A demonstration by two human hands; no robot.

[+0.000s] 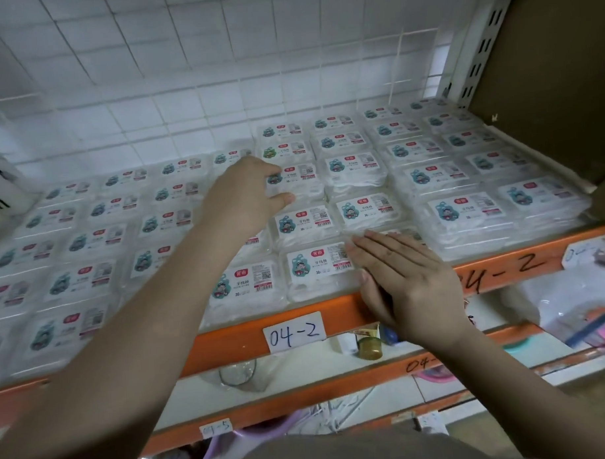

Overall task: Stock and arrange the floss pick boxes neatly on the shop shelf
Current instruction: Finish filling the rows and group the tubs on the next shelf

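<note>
Several clear floss pick boxes with white labels lie flat in rows across the shelf (338,310), whose front beam is orange. My left hand (245,190) reaches into the middle of the shelf and grips the left edge of one floss pick box (303,181) between thumb and fingers. My right hand (402,280) lies flat with straight fingers on a box at the front edge, next to another floss pick box (319,266). That box under my palm is mostly hidden.
A white wire grid (220,77) backs the shelf and a brown panel (556,66) closes its right side. A paper tag reading 04-2 (294,332) is stuck on the beam. Lower shelves hold a small jar (369,347), plastic bags and coloured items.
</note>
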